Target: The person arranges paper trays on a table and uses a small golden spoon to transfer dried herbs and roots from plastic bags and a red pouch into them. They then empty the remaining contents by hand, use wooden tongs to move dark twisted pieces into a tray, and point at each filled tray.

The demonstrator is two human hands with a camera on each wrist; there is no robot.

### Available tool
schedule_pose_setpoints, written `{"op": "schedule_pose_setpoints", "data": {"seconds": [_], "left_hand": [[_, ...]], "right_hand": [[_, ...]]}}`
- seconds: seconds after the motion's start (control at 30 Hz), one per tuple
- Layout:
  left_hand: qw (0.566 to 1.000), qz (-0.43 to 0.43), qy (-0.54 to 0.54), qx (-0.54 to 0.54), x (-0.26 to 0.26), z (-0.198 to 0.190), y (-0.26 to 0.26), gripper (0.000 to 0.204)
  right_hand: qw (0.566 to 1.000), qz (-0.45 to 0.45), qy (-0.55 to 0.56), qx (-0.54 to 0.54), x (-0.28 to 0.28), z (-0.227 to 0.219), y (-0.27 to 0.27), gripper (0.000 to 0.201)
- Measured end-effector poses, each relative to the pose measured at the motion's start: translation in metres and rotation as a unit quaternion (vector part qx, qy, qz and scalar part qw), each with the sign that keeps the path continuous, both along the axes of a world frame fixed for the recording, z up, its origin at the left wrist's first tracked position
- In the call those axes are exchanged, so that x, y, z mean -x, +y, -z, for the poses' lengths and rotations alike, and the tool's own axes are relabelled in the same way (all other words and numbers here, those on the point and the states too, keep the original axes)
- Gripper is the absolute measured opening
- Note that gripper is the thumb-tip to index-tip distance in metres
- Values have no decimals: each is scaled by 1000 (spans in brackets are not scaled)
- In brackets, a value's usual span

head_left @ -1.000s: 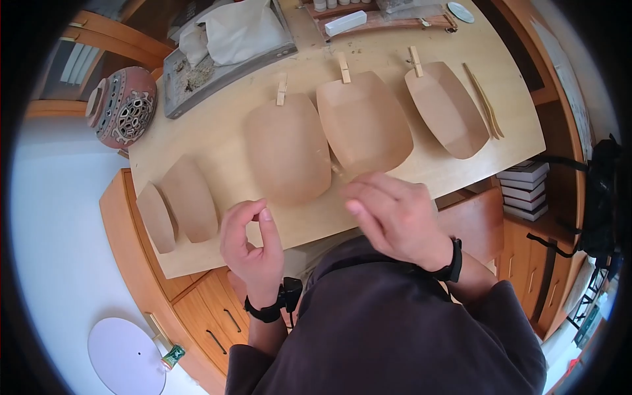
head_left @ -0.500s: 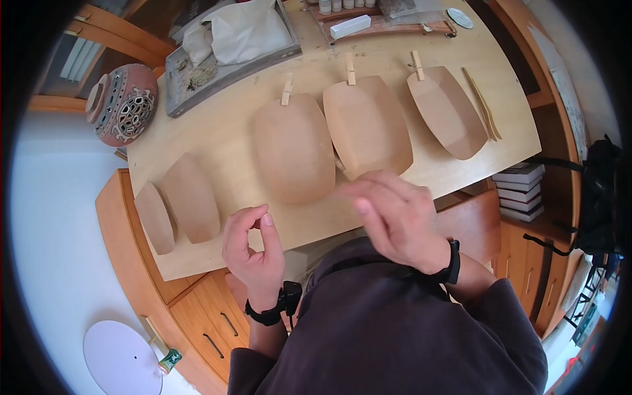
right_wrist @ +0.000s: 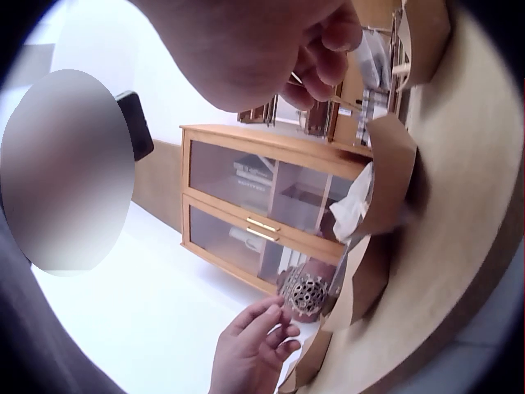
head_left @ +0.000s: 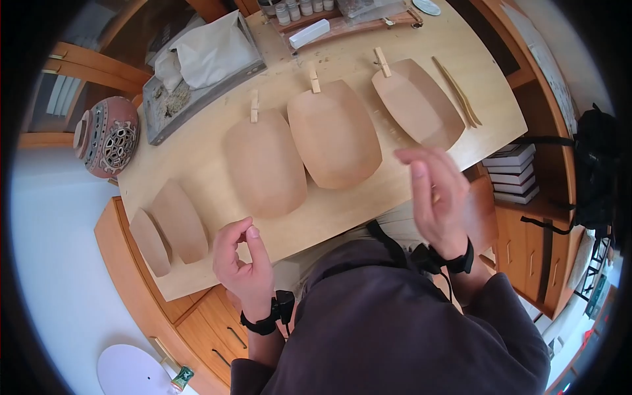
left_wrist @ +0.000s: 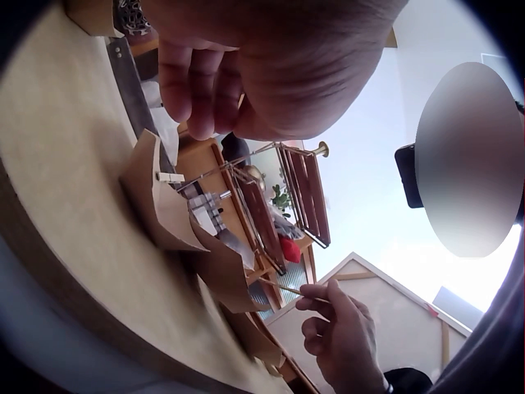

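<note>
the right hand [head_left: 440,201], blurred in the head view, was pinching a thin stick [left_wrist: 283,287] between thumb and fingertips, raised at the near side of the surface [head_left: 204,155] by the near end of the right brown tray [head_left: 418,102]. the left hand [head_left: 243,260] was raised further left, its fingers curled and its thumb and forefinger brought together; whether anything small lay between them could not be told. it was nearest the left clipped tray [head_left: 264,164], which stood just left of the middle tray [head_left: 334,135]. all three bore a wooden clip [head_left: 315,81] at the far end. two narrower trays, an inner one [head_left: 180,220] and an outer one [head_left: 150,242], lay close together at the left. golden tongs [head_left: 457,92] rested right of the right tray. at the far left sat a grey tray [head_left: 210,104] bearing a pale cloth [head_left: 207,52], with a patterned pot [head_left: 113,138] beside the surface's left edge. a white box [head_left: 309,33] lay at the far side, near small jars [head_left: 294,11].
</note>
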State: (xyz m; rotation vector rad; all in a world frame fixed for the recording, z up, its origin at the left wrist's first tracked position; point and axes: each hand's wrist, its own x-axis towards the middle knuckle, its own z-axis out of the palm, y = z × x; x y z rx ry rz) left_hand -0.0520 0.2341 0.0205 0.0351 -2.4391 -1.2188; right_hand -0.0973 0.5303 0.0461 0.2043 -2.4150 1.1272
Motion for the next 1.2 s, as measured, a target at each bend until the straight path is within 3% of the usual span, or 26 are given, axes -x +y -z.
{"op": "schedule_pose_setpoints", "data": {"seconds": [0.1,0.23,0.43,0.53,0.73,0.83,0.97,1.2], "left_hand": [[1000,5,3,0,2,0,4,11],[1000,11,7,7,3,1,5,10],[1000,1,0,2,3,0,7,10],[1000,-4,-1,0,4,0,9,10],[1000,9,-3,14,4,0,10,10],[1000,11,-5,8,3,0,9,10],[1000,6,-5,11,1,0,4,10],[1000,2,-9,-12,-2,7,-1,11]], "right_hand": [[998,59,17,-32,9,8,25,15],[990,132,-44,-32,9,19,40,18],[983,147,-103,-40,7,26,45,22],[990,131,-57,-15,7,17,40,19],[999,-6,36,15,4,0,11,9],[998,-69,-7,6,1,4,-13,7],[989,-85,-102,-61,1,23,-25,9],[991,-112,-73,-18,-1,3,-40,10]]}}
